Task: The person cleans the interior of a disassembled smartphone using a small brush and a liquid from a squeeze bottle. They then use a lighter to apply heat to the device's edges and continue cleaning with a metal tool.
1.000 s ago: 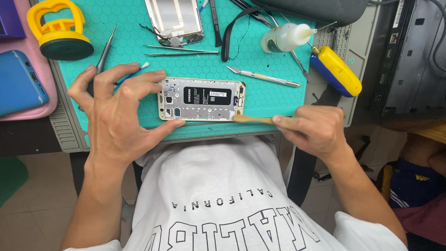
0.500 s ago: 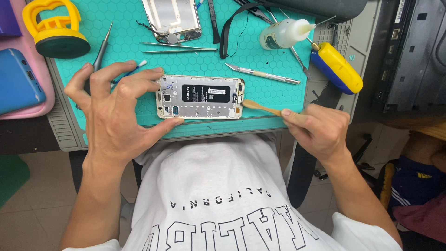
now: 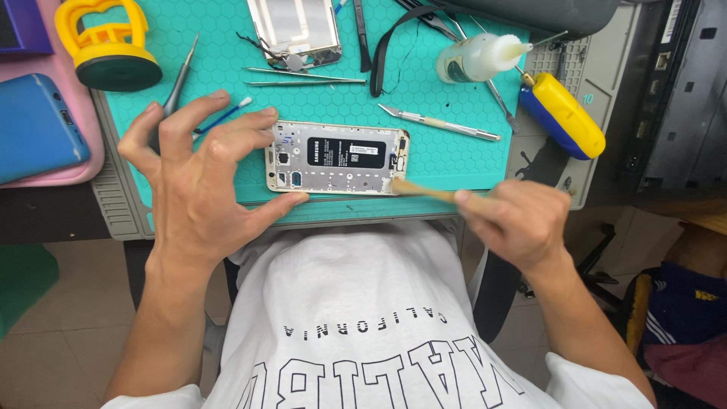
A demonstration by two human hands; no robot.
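Note:
An opened phone frame (image 3: 337,157) with a black battery lies on the teal work mat (image 3: 454,159). My left hand (image 3: 201,182) grips its left end, thumb along the near edge and fingers over the far edge. My right hand (image 3: 515,220) holds a thin wooden stick (image 3: 424,189), whose tip touches the phone's lower right corner.
A yellow suction cup (image 3: 110,45), a screwdriver (image 3: 178,83), tweezers (image 3: 303,76), a scalpel (image 3: 439,123), a glue bottle (image 3: 477,57), a second phone shell (image 3: 295,30) and a yellow-blue tool (image 3: 562,113) lie around the mat. A blue phone (image 3: 34,129) sits at the left.
The wooden stick's tip has stayed at the phone's right end, shifting slightly along the lower corner as my right hand moves. My left hand keeps holding the phone.

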